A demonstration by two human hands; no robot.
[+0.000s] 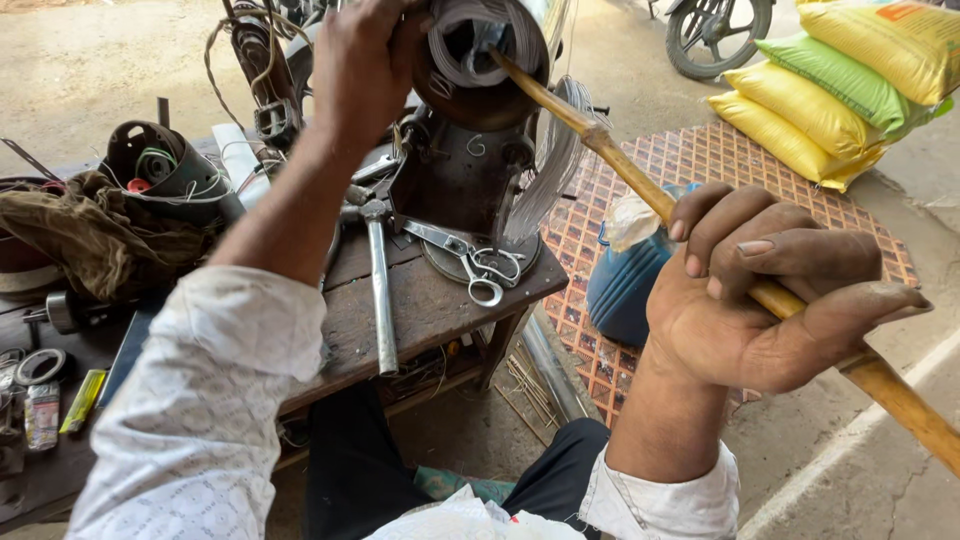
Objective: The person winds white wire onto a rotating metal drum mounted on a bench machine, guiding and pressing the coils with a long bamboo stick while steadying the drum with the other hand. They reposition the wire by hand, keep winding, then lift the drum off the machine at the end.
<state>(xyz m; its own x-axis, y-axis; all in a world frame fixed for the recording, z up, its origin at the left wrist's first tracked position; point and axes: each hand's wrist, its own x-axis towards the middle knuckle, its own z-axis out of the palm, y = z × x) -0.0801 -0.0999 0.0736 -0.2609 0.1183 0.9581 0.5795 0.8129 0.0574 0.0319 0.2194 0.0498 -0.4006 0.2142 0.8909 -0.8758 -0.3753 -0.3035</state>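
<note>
My right hand (pixel 765 290) is closed around a long wooden stick (pixel 600 140) whose far end pokes into a round motor housing (pixel 480 60) packed with grey wire windings. My left hand (pixel 360 60) grips the left side of that housing at the top of the frame. The housing sits on a dark metal stand (pixel 460 175) on a worn wooden bench (pixel 420 300). A fan of thin silvery wires (pixel 555 160) hangs from the housing beside the stick.
Scissors (pixel 475 265) and a hammer (pixel 380 290) lie on the bench. A brown cloth (pixel 90 240), a black shell with wires (pixel 165 170), tape rolls and small tools lie left. A blue jug (pixel 625 285), patterned mat (pixel 720 160), yellow and green sacks (pixel 840 90) and a motorbike wheel (pixel 715 35) are right.
</note>
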